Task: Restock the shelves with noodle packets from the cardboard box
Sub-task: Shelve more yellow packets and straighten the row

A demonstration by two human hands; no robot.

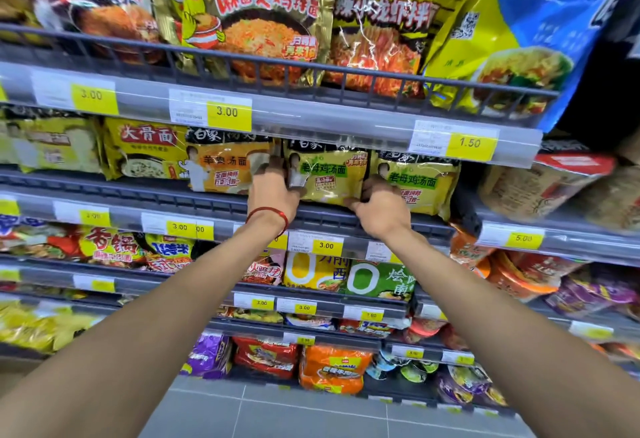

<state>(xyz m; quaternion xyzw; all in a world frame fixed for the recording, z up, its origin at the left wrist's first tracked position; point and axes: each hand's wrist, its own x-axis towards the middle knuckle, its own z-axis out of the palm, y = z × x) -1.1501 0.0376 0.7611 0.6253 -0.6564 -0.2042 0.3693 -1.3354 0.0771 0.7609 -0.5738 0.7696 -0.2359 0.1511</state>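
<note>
Left hand (273,193) and right hand (381,210) gripping side edges of yellow-green noodle packet (329,174), packet at frame centre, front of grey shelf (138,191), orange packet (221,165) just frame-left, matching packet (420,183) just frame-right

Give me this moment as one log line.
step: seating packet | left hand: grips yellow-green noodle packet, left edge | right hand: grips right edge | place: second shelf in view

Yellow-green noodle packet (329,174) upright on second shelf (207,202), between matching packs
</note>
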